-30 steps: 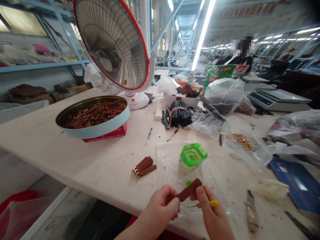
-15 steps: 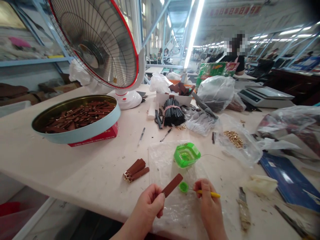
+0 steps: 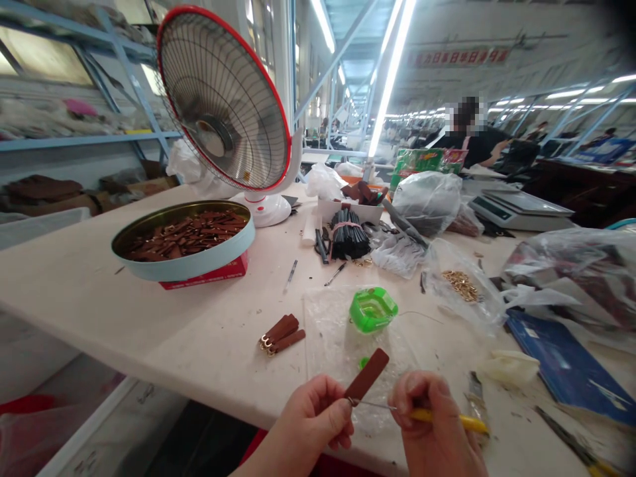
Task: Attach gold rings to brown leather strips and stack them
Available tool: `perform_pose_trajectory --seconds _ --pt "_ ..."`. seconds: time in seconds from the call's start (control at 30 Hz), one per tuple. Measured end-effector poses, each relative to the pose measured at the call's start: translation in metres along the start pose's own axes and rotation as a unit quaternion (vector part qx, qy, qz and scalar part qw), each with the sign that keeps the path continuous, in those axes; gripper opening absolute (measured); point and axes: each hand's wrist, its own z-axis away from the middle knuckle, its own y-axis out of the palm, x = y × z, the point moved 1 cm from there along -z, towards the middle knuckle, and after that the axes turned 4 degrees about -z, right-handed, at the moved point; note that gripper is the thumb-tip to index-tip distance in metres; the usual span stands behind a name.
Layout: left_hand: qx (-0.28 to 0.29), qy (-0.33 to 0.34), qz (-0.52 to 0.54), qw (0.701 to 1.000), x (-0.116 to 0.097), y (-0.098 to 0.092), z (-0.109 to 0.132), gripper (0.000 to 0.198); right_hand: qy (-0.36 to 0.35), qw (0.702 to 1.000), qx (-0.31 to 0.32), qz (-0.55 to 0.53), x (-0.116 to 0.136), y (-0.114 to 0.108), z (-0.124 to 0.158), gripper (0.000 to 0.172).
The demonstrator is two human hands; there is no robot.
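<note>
My left hand [image 3: 320, 417] pinches one end of a brown leather tab [image 3: 368, 377], whose free end points up and away to the right. In my right hand [image 3: 430, 414] is a thin metal-tipped tool with a yellow handle [image 3: 474, 424]. Its tip meets the tab's near end, close to my left fingertips. Just behind the tab, a small green cap [image 3: 364, 362] is partly covered by it. Beyond that, a green plastic dish [image 3: 373, 315] stands on a clear plastic sheet [image 3: 320, 311]. Several brown tabs with gold metal hooks [image 3: 282, 333] lie fanned to the left.
A round tin [image 3: 218, 252] full of brown tabs rests on a red box, before a fan [image 3: 228, 106]. Banded black strips [image 3: 350, 235], a bag of gold hardware [image 3: 460, 285], a blue folder [image 3: 561, 358] and scissors [image 3: 566, 430] lie around the table. A person [image 3: 464, 142] is in the background.
My right hand has brought the tool's tip from the green cap to the tab's near end. The tab now partly covers the cap. The view has shifted.
</note>
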Motion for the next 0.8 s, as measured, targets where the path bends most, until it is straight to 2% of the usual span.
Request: perform_pose_trajectory --seconds 0.1,0.27,0.33,0.43,0.5,0.6,0.7,0.8 --pt "-0.015 0.007 -0.002 1.0 -0.003 0.003 0.006 0.034 0.003 1.0 0.003 0.002 -0.001 0.001 0.004 0.036" --pt "-0.047 0.044 -0.013 0.998 -0.01 0.006 0.018 0.014 -0.007 1.0 0.014 -0.022 0.013 -0.019 0.002 0.036" --pt "-0.064 0.054 -0.025 0.996 -0.012 0.006 0.022 0.009 -0.045 0.997 -0.008 0.064 0.017 -0.025 0.005 0.036" --pt "-0.076 0.062 -0.034 0.995 -0.014 0.006 0.025 0.006 -0.065 0.967 -0.039 0.244 0.012 -0.021 0.015 0.033" --pt "-0.066 0.059 -0.051 0.995 -0.015 0.006 0.024 0.006 -0.036 0.953 0.02 0.301 0.001 -0.011 0.021 0.035" --pt "-0.053 0.062 -0.097 0.992 -0.015 0.002 0.022 0.01 0.021 0.94 0.112 0.321 -0.014 -0.001 0.021 0.038" --pt "-0.069 0.06 -0.12 0.989 -0.013 -0.005 0.021 0.014 0.064 0.943 0.15 0.292 -0.022 0.002 0.014 0.037" --pt "-0.1 0.061 -0.128 0.985 -0.007 -0.009 0.021 0.011 0.065 0.942 0.163 0.286 -0.028 0.007 0.011 0.027"
